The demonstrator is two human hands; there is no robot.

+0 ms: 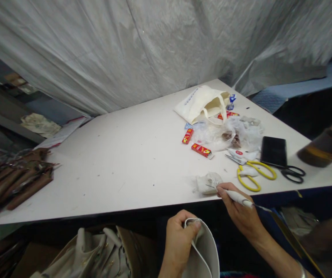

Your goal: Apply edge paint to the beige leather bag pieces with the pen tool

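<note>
My left hand (pixel 180 241) pinches the upper edge of a pale, curved bag-like piece (pixel 209 247) below the table's front edge. In my right hand (pixel 241 210) is a white-handled tool (pixel 238 198) with a thin metal tip and a cord or thin rod trailing from its back end. The tip points left, over a crumpled whitish pad (pixel 208 183) at the front edge of the white table (pixel 125 166); whether it touches the pad I cannot tell.
On the table's right are yellow-handled scissors (pixel 252 175), black scissors (pixel 293 173), a black phone (pixel 273 151), red boxes, plastic bags and a cream tote (pixel 203 102). Brown pieces (pixel 18 177) lie left. A carton (pixel 138 251) holds beige items below.
</note>
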